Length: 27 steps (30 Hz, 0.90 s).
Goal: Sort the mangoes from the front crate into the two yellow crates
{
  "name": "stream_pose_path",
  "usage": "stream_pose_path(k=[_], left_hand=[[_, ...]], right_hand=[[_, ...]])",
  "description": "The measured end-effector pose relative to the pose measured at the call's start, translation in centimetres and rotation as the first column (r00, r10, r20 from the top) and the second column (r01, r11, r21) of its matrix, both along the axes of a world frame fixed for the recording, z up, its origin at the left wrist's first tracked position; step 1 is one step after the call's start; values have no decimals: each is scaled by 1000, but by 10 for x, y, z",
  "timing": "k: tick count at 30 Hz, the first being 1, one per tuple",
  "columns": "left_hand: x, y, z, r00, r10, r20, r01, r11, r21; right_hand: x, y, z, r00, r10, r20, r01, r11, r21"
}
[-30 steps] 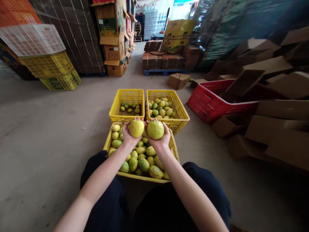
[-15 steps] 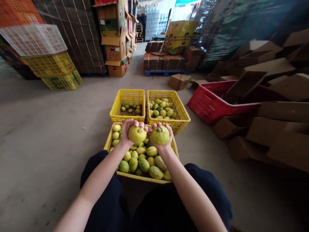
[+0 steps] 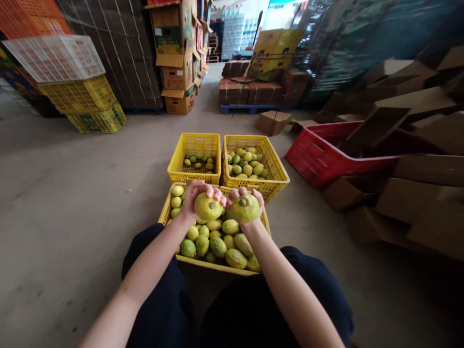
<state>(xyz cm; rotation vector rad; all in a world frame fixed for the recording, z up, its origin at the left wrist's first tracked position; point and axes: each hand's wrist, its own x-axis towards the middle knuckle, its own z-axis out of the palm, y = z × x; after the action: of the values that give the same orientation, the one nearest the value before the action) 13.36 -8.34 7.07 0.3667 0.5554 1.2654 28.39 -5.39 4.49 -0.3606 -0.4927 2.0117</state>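
Note:
My left hand [image 3: 189, 205] is closed around a rounded yellow-green fruit [image 3: 209, 209], with its stem end facing me. A second, slightly lumpy yellow-green fruit [image 3: 244, 210] sits in my right hand [image 3: 258, 199], the fingers curled over its far side. Both fruits are held side by side above the near yellow crate [image 3: 217, 267], and my fingertips almost meet between them. Many green and yellow fruits [image 3: 218, 246] of the same look fill that crate; some are round, others long and ribbed. My hands and forearms hide part of its far side.
Beyond the near crate stand two more yellow crates: the left one [image 3: 174, 170] holds several small fruits, the right one [image 3: 277, 166] more. To the right are a red crate [image 3: 308, 157] and piled cardboard boxes [image 3: 420, 208]. Stacked crates [image 3: 81, 94] stand at the far left.
My hands have tilted the two fruits slightly and lowered them a little, with both still held. The view has shifted slightly, so the crates appear a bit farther right.

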Motion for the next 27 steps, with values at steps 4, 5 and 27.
stream_pose_path(k=[4, 5, 27], left_hand=[[0, -1, 0, 1000, -16, 14, 16, 1000, 12], [0, -1, 0, 1000, -17, 17, 17, 1000, 13], [18, 25, -17, 883, 468, 46, -426, 836, -345]], right_hand=[[-1, -2, 0, 999, -47, 20, 48, 998, -32], [-1, -3, 1, 998, -51, 23, 52, 998, -35], [-13, 15, -9, 949, -308, 66, 302, 829, -472]])
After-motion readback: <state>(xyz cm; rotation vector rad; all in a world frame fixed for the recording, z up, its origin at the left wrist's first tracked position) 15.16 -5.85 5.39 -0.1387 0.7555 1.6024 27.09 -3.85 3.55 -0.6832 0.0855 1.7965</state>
